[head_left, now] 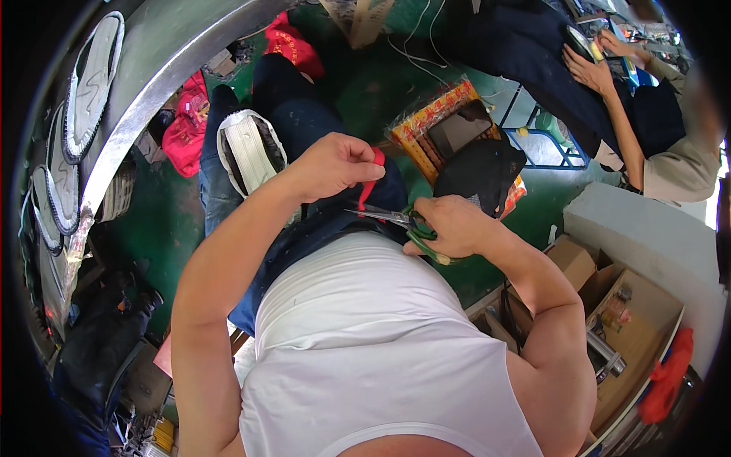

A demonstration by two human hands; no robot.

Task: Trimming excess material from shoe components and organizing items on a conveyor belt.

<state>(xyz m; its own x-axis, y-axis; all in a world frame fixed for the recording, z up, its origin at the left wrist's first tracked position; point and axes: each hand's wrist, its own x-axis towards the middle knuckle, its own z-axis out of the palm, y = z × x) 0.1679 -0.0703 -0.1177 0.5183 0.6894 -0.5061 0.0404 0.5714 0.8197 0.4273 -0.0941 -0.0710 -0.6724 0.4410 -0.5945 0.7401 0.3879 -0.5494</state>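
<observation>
A narrow red ribbon hangs from the pinched fingers of my left hand above my lap. In my right hand is a pair of green-handled scissors, its metal blades slightly parted and pointing left. The ribbon's lower end reaches the blades; whether it lies between them or only beside them I cannot tell. On my left thigh, close to my left forearm, rests a white, ribbed, sole-shaped piece with a pale rim.
Several grey soles with stitched edges lie on the metal-edged table at left. Beyond my right hand, a black cap sits by an orange patterned box. Cardboard boxes stand at lower right. Another person's hands work at upper right.
</observation>
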